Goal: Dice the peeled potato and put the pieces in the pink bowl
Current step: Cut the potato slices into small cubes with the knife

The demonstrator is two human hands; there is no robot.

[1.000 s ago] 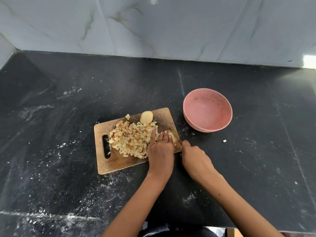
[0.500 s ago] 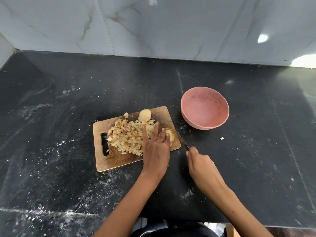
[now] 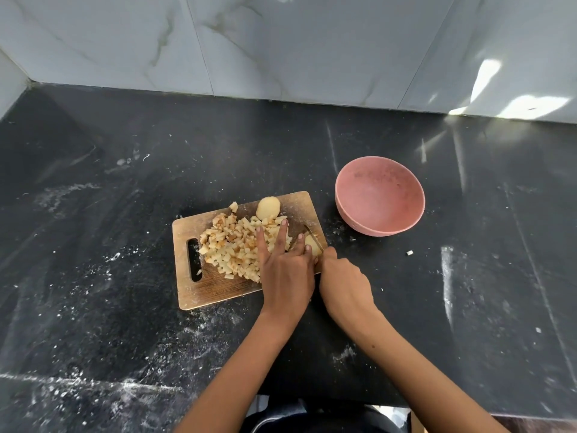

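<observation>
Black stone worktop (image 3: 93, 245) against a pale marbled tile wall (image 3: 281, 42); white powdery smears and crumbs scattered over the near left part of the surface.

Left of centre: wooden cutting board (image 3: 215, 289), handle slot at its left end, lying at a slight angle. Heap of diced potato (image 3: 232, 245) covers the middle of the board, some cubes browned. One loose cube sits at the far edge. A rounded potato end piece (image 3: 268, 207) lies just beyond the heap, touching it.

Left hand (image 3: 285, 273) reaches over the board's right part, covering the heap's near right edge. Fingers straight and spread; the first two lie across the dice, the other two press on a small uncut potato piece (image 3: 312, 243) at the board's right edge.

Right hand (image 3: 345, 282) just beside the left, curled around a knife handle, which is hidden in the fist. Thin knife blade (image 3: 312, 234) runs from the fist over the uncut piece, close to the left fingertips.

Further right: pink bowl (image 3: 380, 200) stands on the worktop just off the board's far right corner, apart from it, nothing inside but faint residue. One stray potato cube (image 3: 409, 253) lies on the worktop to the right of the hands, near the bowl.
</observation>
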